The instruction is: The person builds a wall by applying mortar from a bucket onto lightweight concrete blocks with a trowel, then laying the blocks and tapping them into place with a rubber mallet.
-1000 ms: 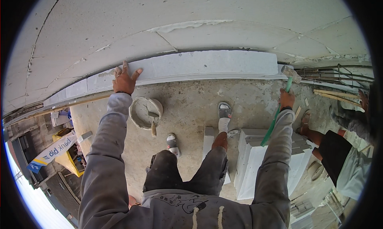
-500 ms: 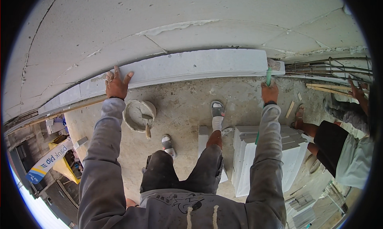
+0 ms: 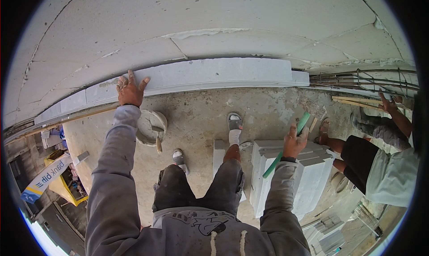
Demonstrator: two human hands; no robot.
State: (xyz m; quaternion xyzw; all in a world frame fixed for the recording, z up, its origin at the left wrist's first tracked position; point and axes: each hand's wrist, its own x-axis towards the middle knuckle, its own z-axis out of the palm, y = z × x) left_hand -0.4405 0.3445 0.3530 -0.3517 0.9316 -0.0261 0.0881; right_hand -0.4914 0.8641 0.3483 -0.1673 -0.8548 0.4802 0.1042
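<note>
My left hand [image 3: 131, 90] lies with its fingers spread on the top of a row of pale grey blocks [image 3: 210, 73] along the wall. My right hand [image 3: 296, 144] is wrapped round the green handle of a mallet [image 3: 303, 120]. The mallet's dusty, blurred head points away from me, clear of the block row. Just below my left hand, a round mortar bucket [image 3: 143, 137] stands on the floor with a trowel [image 3: 158, 142] in it.
Stacked pale blocks [image 3: 272, 155] stand beside my right leg. Steel reinforcing bars [image 3: 362, 79] run along the wall at the far right, near wooden strips [image 3: 353, 99]. Another person [image 3: 357, 153] is at the right. A yellow container [image 3: 67, 187] and a banner are at the left.
My right hand has drawn the mallet back from the right end of the block row, toward me. My left hand stays on the blocks. The view has shifted slightly.
</note>
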